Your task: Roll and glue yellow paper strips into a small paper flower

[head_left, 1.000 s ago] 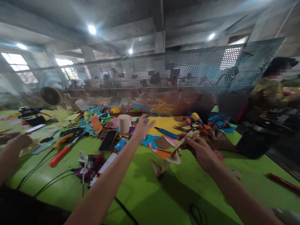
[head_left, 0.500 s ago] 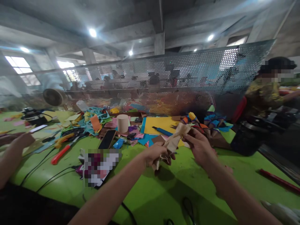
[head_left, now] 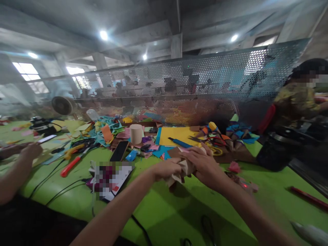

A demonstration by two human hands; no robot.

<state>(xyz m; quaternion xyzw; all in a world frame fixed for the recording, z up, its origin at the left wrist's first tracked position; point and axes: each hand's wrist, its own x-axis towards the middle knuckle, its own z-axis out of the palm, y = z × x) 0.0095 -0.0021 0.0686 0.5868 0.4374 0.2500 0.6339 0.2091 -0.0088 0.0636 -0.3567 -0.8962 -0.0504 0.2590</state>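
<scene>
Nearest, at the lower border, a dark loop [head_left: 207, 227] lies on the green table [head_left: 153, 215], too blurred for me to name, and a pale thing [head_left: 309, 234] at the lower right is also unclear. A little farther, above the table, the left hand [head_left: 167, 169] and the right hand [head_left: 206, 171] are together on one piece of beige paper [head_left: 188, 167]. The left grip is narrow, pinching the paper; the right one closes over it from the other side. The paper is already creased and bunched, but it does not look like a settled shape, and I cannot judge how much of the shaping is done or left. The fingers cover its middle, so its folds and full outline are hidden. Beyond the hands lie a blue utility knife [head_left: 179, 142], red-handled scissors [head_left: 216, 139] and a yellow sheet [head_left: 176, 133]. To the left are a smartphone [head_left: 119, 151] and an upright beige roll [head_left: 135, 134], with coloured paper scraps [head_left: 107, 126] behind. At the left edge another person's hand [head_left: 32, 152] is cut off from its owner. Farthest, a perforated metal screen [head_left: 153, 82] blurs whatever stands behind it, and a seated person [head_left: 296, 99] is partly cut by the right border.
</scene>
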